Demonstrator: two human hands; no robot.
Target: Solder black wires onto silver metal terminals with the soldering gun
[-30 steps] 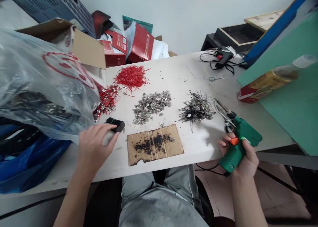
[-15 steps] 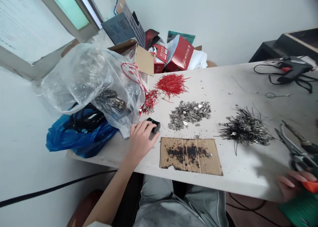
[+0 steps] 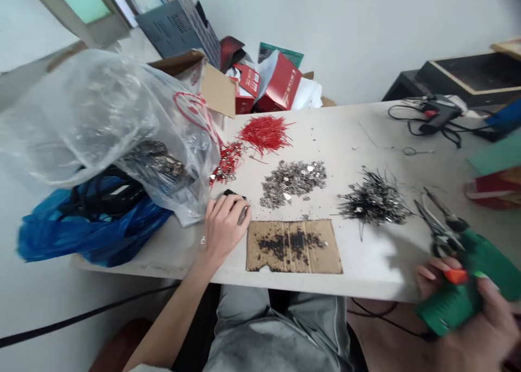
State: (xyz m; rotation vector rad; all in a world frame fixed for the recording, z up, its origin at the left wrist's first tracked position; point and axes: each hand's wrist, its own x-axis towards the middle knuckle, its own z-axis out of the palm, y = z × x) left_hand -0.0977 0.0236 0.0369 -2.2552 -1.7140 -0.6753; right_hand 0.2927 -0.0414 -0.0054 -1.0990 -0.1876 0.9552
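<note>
While I follow from a distance, I have the right hand (image 3: 490, 317), partly blurred, wrapped round the handle of a green tool (image 3: 490, 260) at the near right edge of the table (image 3: 366, 282). The handle sits between fingers and thumb, the orange trigger (image 3: 456, 276) shows at the fingertips, and the metal tip points far and left. Just left of that tip lie scissors (image 3: 432, 222).

Over on the left, I have the left hand (image 3: 223, 225) curled over a dark bundle (image 3: 243, 213); the bundle lies beneath the fingers, its ends showing on the far and right sides. I cannot tell whether those fingers are clamped on it.

Just right of this hand I see flat cardboard (image 3: 332, 255) with dark specks. Beyond it lies a heap of silver pieces (image 3: 291, 182), with black wires (image 3: 374, 201) farther right, mixed with silvery bits. Red wires (image 3: 266, 133) lie farther back, left of centre. At the far left, a clear plastic bag (image 3: 109, 100) bulges above a blue bag (image 3: 40, 225).
</note>
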